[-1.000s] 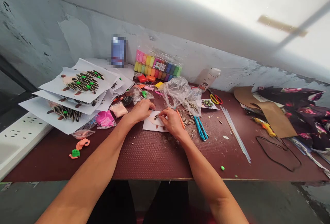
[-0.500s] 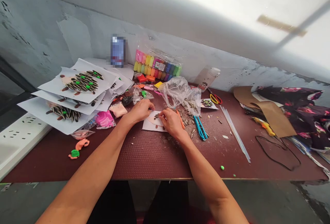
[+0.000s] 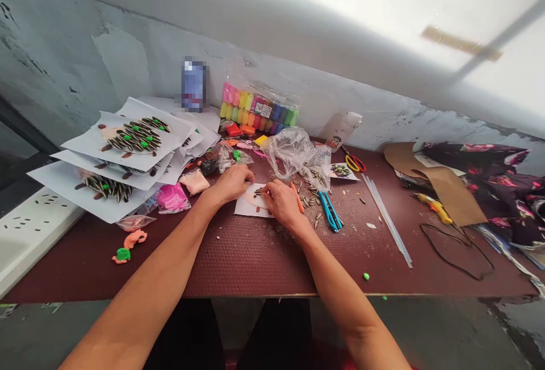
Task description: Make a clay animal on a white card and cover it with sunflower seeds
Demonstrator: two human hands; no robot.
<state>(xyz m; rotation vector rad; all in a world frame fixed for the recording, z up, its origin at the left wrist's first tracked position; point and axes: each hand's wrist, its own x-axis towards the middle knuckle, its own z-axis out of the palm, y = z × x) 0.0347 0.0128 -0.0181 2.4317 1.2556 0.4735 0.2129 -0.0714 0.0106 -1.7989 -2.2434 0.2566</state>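
Observation:
A white card [image 3: 244,208] lies on the dark red table, with a pale clay shape and a few striped seeds [image 3: 258,192] on it. My left hand [image 3: 236,181] rests at the card's upper left edge, its fingers bent together; what they hold, if anything, is hidden. Over the card's right side, my right hand [image 3: 281,200] has its fingertips pinched beside the seeds; anything between them is too small to make out. Loose seeds [image 3: 304,197] are scattered right of that hand, near an orange tool [image 3: 297,196] and a blue cutter [image 3: 330,211].
Stacked cards with seed-covered clay figures [image 3: 136,137] stand at the left. Colored clay packs [image 3: 255,112] lean on the wall behind a clear bag [image 3: 287,148]. Scissors [image 3: 355,163], clear sticks [image 3: 387,219] and a yellow glue gun [image 3: 434,206] lie to the right.
The view has shifted very slightly. Both hands stay nearly in place at the card, with only a tiny movement of the right fingers.

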